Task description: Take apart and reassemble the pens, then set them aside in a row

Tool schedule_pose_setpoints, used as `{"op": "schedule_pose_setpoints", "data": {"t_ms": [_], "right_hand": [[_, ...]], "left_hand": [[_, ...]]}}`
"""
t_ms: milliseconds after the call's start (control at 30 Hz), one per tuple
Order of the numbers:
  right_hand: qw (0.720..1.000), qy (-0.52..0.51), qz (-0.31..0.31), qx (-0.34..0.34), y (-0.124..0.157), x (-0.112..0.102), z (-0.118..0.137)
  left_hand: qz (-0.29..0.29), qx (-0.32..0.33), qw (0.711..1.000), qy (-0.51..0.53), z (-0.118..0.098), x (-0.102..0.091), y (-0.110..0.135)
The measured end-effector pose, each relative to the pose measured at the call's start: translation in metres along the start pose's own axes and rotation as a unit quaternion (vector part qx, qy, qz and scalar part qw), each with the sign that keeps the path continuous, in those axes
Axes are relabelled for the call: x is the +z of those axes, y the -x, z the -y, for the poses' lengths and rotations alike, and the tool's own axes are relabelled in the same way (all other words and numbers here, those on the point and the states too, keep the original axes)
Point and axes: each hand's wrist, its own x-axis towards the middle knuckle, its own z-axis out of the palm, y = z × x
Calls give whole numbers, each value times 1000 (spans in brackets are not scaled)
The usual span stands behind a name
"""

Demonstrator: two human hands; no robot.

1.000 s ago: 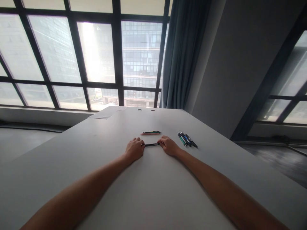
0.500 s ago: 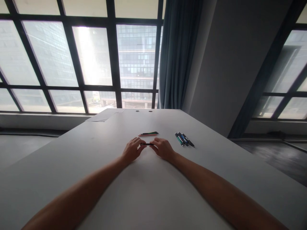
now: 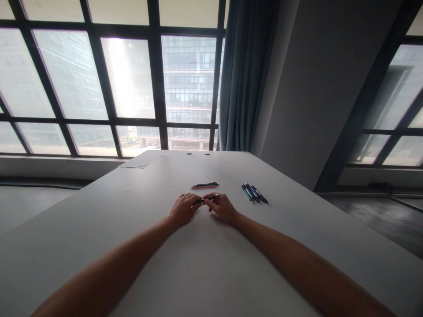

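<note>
Between my two hands is a black pen (image 3: 213,197), its right end tilted up past the right fingers. My left hand (image 3: 182,209) pinches its left part with thumb and fingers. My right hand (image 3: 224,208) is closed around its middle, fingertips close to those of the left. Fingers cover parts of the pen, so I cannot tell whether it is in one piece. Just beyond the hands lies a small group of pens (image 3: 204,186), with pink and green among them. Several pens (image 3: 254,193), black, blue and green, lie side by side to the right.
A long white table (image 3: 158,273) stretches away towards the windows. Sheets of paper (image 3: 135,162) lie at its far left, and two round dark holes (image 3: 207,154) sit near the far edge. A blue-grey curtain (image 3: 243,79) hangs behind.
The pen has gone from level to tilted, with its right end raised. My right hand has shifted its fingers inward along it, closer to the left hand. The pens on the table have not moved.
</note>
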Motion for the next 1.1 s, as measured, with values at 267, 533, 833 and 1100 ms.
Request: {"op": "schedule_pose_setpoints", "data": {"t_ms": [267,533,833,1100], "right_hand": [[993,-6,-116,16,-7,-13,-10],[998,-20,-64,7,-4,0,-4],[989,146,-21,-19,2,-4,4],[971,225,26,-82,3,-4,3]], "left_hand": [[-24,-75,995,-65,-2,-2,-1],[-24,23,997,-68,-1,0,0],[-10,39,997,-64,-2,-2,1],[26,8,994,-110,-6,-6,2]]}}
